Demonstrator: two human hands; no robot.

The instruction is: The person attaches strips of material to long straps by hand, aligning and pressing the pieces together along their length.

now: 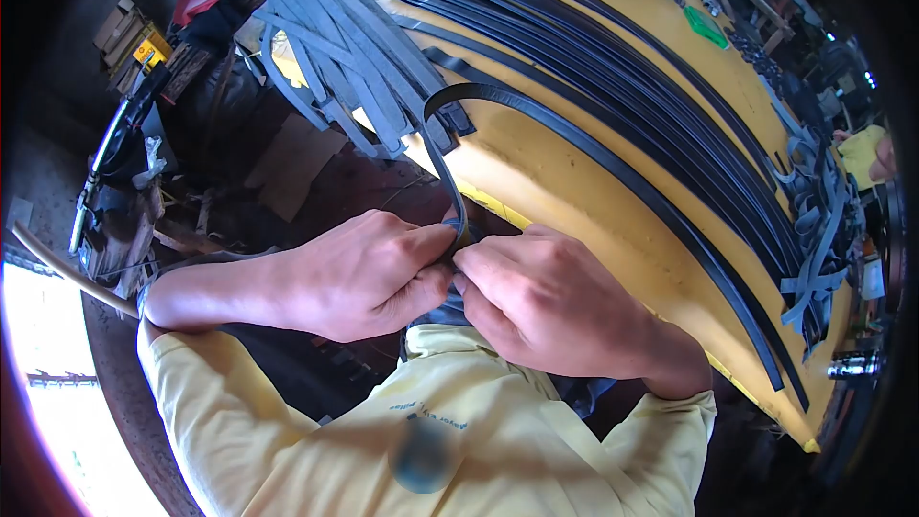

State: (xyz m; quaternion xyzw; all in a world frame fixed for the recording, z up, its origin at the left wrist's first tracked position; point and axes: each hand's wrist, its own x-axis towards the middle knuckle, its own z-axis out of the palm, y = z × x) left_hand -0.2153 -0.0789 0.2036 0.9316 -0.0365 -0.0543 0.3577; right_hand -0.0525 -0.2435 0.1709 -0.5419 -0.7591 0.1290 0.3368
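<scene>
A long black strap [613, 158] runs along the near side of the yellow table, arches over its edge and drops down to my hands. My left hand [388, 268] is closed in a pinch on the strap's hanging end, in front of my chest. Close against it, my right hand [546, 297] has its fingers pressed together on the same end. The fingertips hide most of that end, so its exact shape cannot be made out.
Many black straps [584, 86] lie side by side on the yellow table [536, 168]. A pile of grey strips [345, 48] overhangs its left end. Tangled grey strips [814, 220] sit at the right, a green object [706, 27] at the back. Cluttered scraps lie on the left.
</scene>
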